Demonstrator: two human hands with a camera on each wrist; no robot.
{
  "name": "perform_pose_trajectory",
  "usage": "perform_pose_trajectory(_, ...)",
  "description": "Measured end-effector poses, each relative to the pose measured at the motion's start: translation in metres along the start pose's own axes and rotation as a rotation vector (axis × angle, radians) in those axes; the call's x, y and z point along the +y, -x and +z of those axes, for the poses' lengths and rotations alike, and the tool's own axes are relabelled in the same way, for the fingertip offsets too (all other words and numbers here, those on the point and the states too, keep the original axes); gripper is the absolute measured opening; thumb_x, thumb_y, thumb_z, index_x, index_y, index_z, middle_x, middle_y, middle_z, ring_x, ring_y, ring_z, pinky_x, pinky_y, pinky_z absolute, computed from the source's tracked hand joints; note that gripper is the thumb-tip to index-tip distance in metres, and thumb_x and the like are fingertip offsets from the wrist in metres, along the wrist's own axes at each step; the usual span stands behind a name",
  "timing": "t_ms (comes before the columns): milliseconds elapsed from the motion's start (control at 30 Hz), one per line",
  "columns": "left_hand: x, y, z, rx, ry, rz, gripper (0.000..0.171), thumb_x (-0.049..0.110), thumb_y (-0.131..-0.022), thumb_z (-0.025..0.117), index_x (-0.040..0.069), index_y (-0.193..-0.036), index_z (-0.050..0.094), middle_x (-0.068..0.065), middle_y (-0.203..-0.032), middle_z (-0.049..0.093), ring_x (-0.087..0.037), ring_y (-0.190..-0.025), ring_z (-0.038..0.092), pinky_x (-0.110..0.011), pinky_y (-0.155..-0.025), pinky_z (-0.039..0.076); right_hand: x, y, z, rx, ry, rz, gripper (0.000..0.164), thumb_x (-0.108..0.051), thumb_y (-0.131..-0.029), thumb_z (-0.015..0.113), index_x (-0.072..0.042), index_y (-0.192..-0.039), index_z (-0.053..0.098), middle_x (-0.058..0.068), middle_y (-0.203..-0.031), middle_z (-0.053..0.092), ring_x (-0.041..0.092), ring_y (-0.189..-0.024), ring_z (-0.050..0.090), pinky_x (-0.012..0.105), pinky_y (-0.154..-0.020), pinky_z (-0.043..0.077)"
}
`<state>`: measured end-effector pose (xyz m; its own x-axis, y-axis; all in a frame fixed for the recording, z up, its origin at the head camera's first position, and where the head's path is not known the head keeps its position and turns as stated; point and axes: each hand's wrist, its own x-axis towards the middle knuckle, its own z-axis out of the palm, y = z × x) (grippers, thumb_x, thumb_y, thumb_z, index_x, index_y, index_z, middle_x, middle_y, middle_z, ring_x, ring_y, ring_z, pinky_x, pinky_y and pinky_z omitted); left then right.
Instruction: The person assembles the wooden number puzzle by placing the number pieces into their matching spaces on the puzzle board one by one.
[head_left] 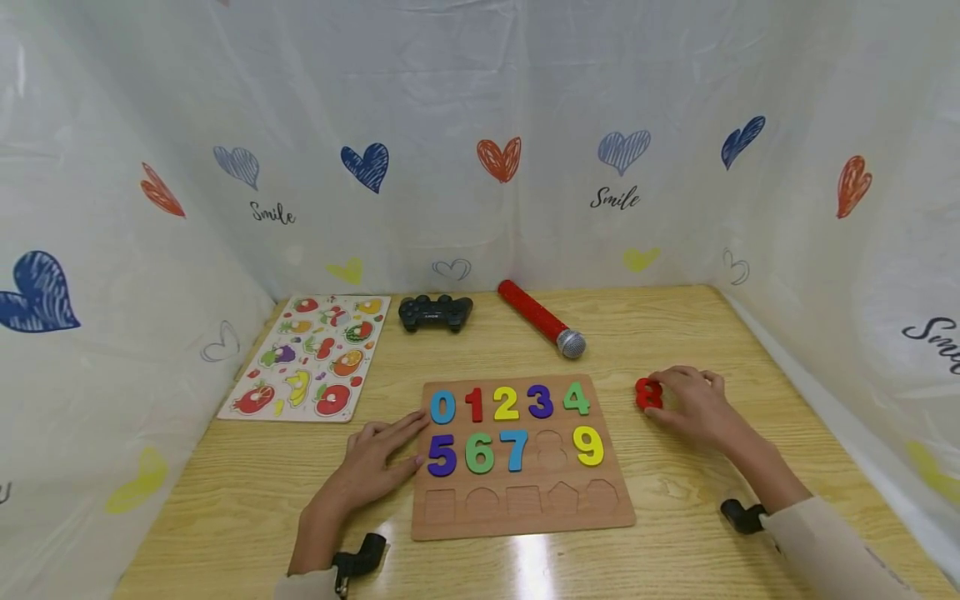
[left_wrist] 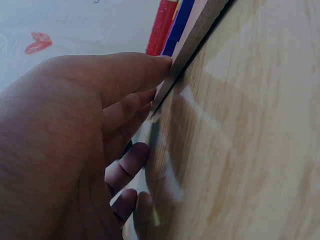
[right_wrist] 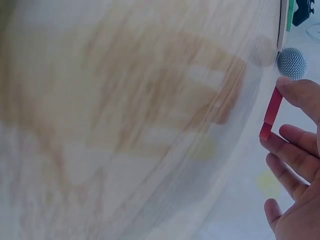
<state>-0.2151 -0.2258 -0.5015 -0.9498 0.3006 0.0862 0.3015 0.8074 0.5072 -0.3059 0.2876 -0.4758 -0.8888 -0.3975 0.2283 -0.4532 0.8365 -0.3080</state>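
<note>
A wooden number board [head_left: 517, 531] lies in the middle of the table, with coloured digits 0 to 7 and 9 in their slots. Its figure-eight slot [head_left: 552, 450] is bare, as are the shape recesses along the bottom row. My left hand [head_left: 375, 462] touches the board's left edge, thumb and fingertips at the rim beside the 0 and the 5. To the right of the board, my right hand [head_left: 693, 404] pinches a red number 8 [head_left: 648, 393] between thumb and fingers. The right wrist view shows this red piece [right_wrist: 272, 107] edge-on, held above the table.
A fruit puzzle board [head_left: 307, 358] lies at the back left. Behind the number board are a black game controller [head_left: 436, 313] and a red microphone [head_left: 536, 312] with a silver head. A white curtain [head_left: 435, 217] printed with hearts surrounds the table [head_left: 645, 325].
</note>
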Motion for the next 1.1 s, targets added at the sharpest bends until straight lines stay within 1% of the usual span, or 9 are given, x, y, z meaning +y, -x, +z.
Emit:
perform_pose_trajectory(300,0.001,0.001,-0.001,0.001,0.0,0.0,0.06,0.045,-0.097,0.063,0.028,-0.152,0.046,0.009,-0.158,0.038,-0.02,-0.111,0.043,-0.049,-0.09,0.026,-0.014,0.002,0.001,0.018,0.004,-0.033,0.045,-0.022,-0.083,0.084,-0.003,-0.12,0.067,0.015,-0.115,0.068,0.04,-0.12,0.047,0.067,-0.094,0.02)
perform_pose_trajectory(500,0.0,0.0,0.0,0.002,0.001,0.004,0.06,0.046,-0.097,0.062,0.028,-0.152,0.046,0.009,-0.158,0.038,-0.02,-0.111,0.044,-0.051,-0.091,0.026,-0.022,0.004,0.001,0.019,0.007,-0.049,0.047,-0.022,-0.082,0.085,-0.003,-0.12,0.067,0.014,-0.115,0.068,0.039,-0.12,0.047,0.066,-0.094,0.019)
perform_pose_trajectory(700,-0.002,0.0,0.002,-0.003,-0.006,0.012,0.06,0.047,-0.097,0.061,0.028,-0.152,0.047,0.009,-0.158,0.038,-0.019,-0.109,0.043,-0.049,-0.089,0.027,-0.027,0.007,0.002,0.037,0.006,-0.086,0.046,-0.021,-0.081,0.086,-0.004,-0.119,0.068,0.012,-0.114,0.067,0.038,-0.12,0.048,0.065,-0.095,0.02)
perform_pose_trajectory(1100,-0.002,0.0,0.002,-0.006,-0.001,0.001,0.06,0.048,-0.097,0.061,0.029,-0.152,0.046,0.011,-0.158,0.037,-0.019,-0.11,0.043,-0.049,-0.09,0.026,-0.035,0.007,0.002,0.054,0.019,-0.114,0.047,-0.02,-0.079,0.087,-0.004,-0.119,0.068,0.012,-0.114,0.067,0.037,-0.12,0.048,0.066,-0.096,0.019)
